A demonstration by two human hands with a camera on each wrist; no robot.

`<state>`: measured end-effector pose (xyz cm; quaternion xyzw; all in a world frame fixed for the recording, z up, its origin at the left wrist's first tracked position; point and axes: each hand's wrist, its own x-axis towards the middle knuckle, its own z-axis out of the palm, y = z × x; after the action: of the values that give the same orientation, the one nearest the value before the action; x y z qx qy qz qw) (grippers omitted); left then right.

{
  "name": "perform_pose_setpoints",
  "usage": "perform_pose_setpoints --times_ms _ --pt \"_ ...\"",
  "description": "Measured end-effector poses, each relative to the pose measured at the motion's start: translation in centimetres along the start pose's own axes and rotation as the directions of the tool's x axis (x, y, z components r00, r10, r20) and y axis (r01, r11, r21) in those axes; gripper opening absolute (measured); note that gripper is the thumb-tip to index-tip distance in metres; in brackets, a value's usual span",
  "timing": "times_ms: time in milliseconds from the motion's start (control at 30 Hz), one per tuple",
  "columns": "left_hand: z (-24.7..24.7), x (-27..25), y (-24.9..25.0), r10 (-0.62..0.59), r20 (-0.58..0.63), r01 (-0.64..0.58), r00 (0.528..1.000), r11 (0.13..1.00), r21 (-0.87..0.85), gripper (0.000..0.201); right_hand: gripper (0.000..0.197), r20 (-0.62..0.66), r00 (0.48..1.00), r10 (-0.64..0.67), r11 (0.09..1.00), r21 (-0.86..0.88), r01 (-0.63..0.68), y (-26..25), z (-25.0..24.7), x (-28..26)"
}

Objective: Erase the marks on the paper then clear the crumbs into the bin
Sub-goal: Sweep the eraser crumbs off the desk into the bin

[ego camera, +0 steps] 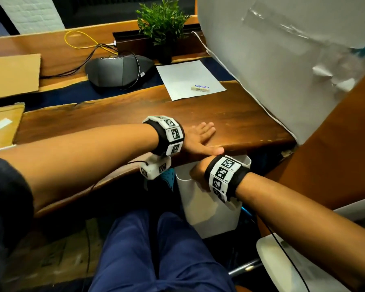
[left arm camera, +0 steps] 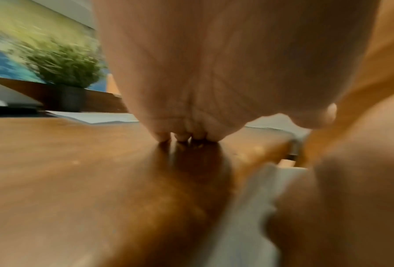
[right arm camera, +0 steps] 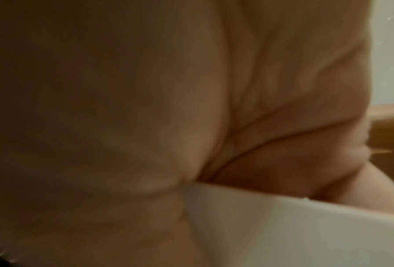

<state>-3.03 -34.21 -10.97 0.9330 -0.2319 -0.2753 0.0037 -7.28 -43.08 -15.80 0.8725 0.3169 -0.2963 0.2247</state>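
Crumbs: none can be made out on the dark wood; too small to tell where they lie.
Paper (ego camera: 190, 80): lies flat at the far side of the desk, no marks visible on it from the head view, so erasing looks finished.
Eraser (ego camera: 200, 88): rests on the near right part of the paper, well apart from both hands.
Left hand (ego camera: 200, 138): fingers straight and together, palm flat on the desk (ego camera: 93, 123) just at its near edge, above the bin; judged to be sweeping crumbs off the edge.
Bin (ego camera: 211, 216): white, held below the desk's near edge, its mouth under the left hand.
Right hand (ego camera: 198, 172): grips the bin's rim, fingers curled over it in the right wrist view.
Risk, gap: if the rim sits away from the desk edge, crumbs could drop past it onto the floor or the lap.
Risk, speed: the left wrist view is blurred; a fast sweep may scatter crumbs sideways beyond the mouth.
Risk, leftovers: crumbs near the paper, far from the hand, may be missed.
Risk, tilt: a one-handed rim grip could let the bin tip.
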Motion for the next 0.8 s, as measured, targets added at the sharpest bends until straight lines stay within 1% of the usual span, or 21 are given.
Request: perform_pose_setpoints --times_ms 67,100,133,167,200,233,267,333,367,400,433,467,500,533,567,600,667,700,733,767,800 --pt "0.6 -1.8 1.2 0.105 0.090 -0.097 0.990 0.992 -0.086 0.101 0.047 0.025 1.000 0.005 0.998 -0.060 -0.003 -0.3 0.1 0.5" --pt "0.6 -2.6 1.3 0.136 0.114 -0.118 0.984 0.982 -0.150 0.100 0.050 0.042 0.999 0.009 0.998 -0.066 -0.007 -0.5 0.3 0.8" --pt "0.2 -3.2 1.2 0.146 0.132 -0.118 0.980 0.973 -0.199 0.093 0.044 0.061 0.998 0.028 0.998 -0.050 -0.025 -0.7 0.3 0.7" --pt "-0.1 -3.5 1.0 0.131 0.118 -0.099 0.984 0.966 -0.240 0.088 0.027 0.065 0.997 0.041 0.999 -0.023 -0.040 -0.7 0.4 0.5" --pt "-0.6 -3.8 0.6 0.133 0.073 -0.107 0.988 0.953 -0.283 0.090 0.015 0.032 0.999 0.032 0.999 -0.009 -0.032 -0.5 0.3 0.2" --pt "-0.9 -4.1 0.5 0.135 0.024 -0.122 0.991 0.945 -0.302 0.094 0.022 0.015 0.999 0.028 1.000 -0.011 -0.028 -0.2 0.5 0.8" --pt "-1.0 -4.2 0.7 0.124 -0.012 -0.121 0.992 0.943 -0.311 0.098 0.030 0.040 0.999 0.001 1.000 0.013 -0.002 -0.1 1.2 2.0" --pt "-0.2 -3.9 1.2 0.095 -0.031 -0.100 0.995 0.948 -0.303 0.126 0.033 0.052 0.999 0.005 1.000 -0.030 -0.003 0.3 1.8 3.6" --pt "0.3 -3.9 1.5 0.088 0.007 -0.082 0.996 0.958 -0.273 0.138 0.035 0.043 0.999 0.007 0.997 -0.081 -0.004 0.1 1.5 2.4" --pt "0.8 -4.1 1.7 0.105 0.027 -0.095 0.994 0.962 -0.257 0.137 0.045 0.036 0.999 -0.002 0.994 -0.112 0.006 -0.4 0.9 0.7" --pt "1.4 -4.3 2.0 0.101 0.043 -0.085 0.994 0.958 -0.273 0.120 0.054 0.031 0.999 0.020 0.993 -0.118 -0.016 -0.5 0.9 -0.1" --pt "1.9 -4.6 2.2 0.090 0.056 -0.067 0.994 0.944 -0.323 0.095 0.054 0.023 0.998 0.054 0.994 -0.094 -0.051 -0.8 0.4 -1.2" --pt "2.1 -5.0 2.2 0.101 0.061 -0.069 0.993 0.917 -0.394 0.075 0.047 0.006 0.997 0.073 0.995 -0.075 -0.073 -0.7 0.4 -1.7" --pt "2.2 -5.1 2.1 0.136 0.047 -0.100 0.990 0.888 -0.449 0.067 0.040 -0.011 0.999 0.052 0.997 -0.060 -0.052 -0.5 0.6 -1.9" --pt "2.3 -5.4 2.2 0.179 0.027 -0.146 0.984 0.876 -0.461 0.065 0.038 -0.037 0.999 0.009 0.999 -0.034 -0.010 -0.4 0.9 -1.8" --pt "2.3 -5.6 2.2 0.187 -0.019 -0.176 0.982 0.879 -0.443 0.067 0.039 -0.018 1.000 0.007 0.999 -0.051 -0.008 -0.4 1.3 -1.8" --pt "2.2 -5.4 2.0 0.121 -0.093 -0.147 0.988 0.917 -0.370 0.072 0.046 0.036 0.998 0.061 0.997 -0.050 -0.059 -0.7 1.2 -2.0" --pt "2.5 -5.2 1.9 0.079 -0.091 -0.105 0.993 0.938 -0.331 0.079 0.050 0.010 0.998 0.063 0.998 -0.027 -0.063 -0.9 0.9 -1.9" --pt "2.9 -5.2 2.0 0.071 -0.079 -0.092 0.994 0.949 -0.300 0.090 0.051 0.000 0.996 0.090 0.995 -0.029 -0.090 -1.2 0.5 -1.9" --pt "3.4 -5.2 1.9 0.099 -0.061 -0.112 0.993 0.949 -0.296 0.099 0.052 0.034 0.990 0.134 0.990 -0.053 -0.132 -2.2 -0.6 -1.6" --pt "3.6 -5.3 1.8 0.142 -0.041 -0.148 0.989 0.938 -0.314 0.101 0.054 0.084 0.965 0.249 0.963 -0.125 -0.237 -2.8 -1.5 -1.9"
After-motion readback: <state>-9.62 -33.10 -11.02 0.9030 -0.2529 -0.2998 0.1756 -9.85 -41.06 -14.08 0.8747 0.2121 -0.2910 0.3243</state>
